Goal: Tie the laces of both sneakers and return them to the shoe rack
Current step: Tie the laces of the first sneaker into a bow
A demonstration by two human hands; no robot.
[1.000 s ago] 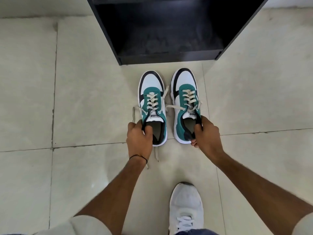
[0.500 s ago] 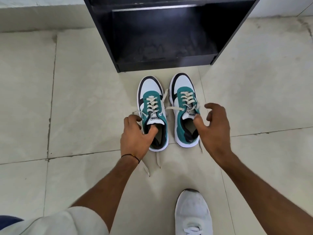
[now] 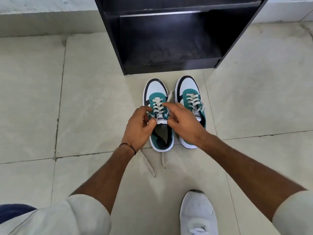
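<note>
Below, on pale floor tiles (image 3: 84,99), two teal, white and black suede sneakers sit side by side, toes toward an open black shoe rack (image 3: 169,39) just beyond. Both hands meet over the left sneaker (image 3: 160,116). The left hand (image 3: 137,126) pinches a cream lace (image 3: 149,116) at the tongue; the right hand (image 3: 183,122) closes its fingers on the lace's other side. Just beside the right hand, the right sneaker (image 3: 190,92) lies untied. Loose lace ends (image 3: 148,164) trail near the left wrist.
</note>
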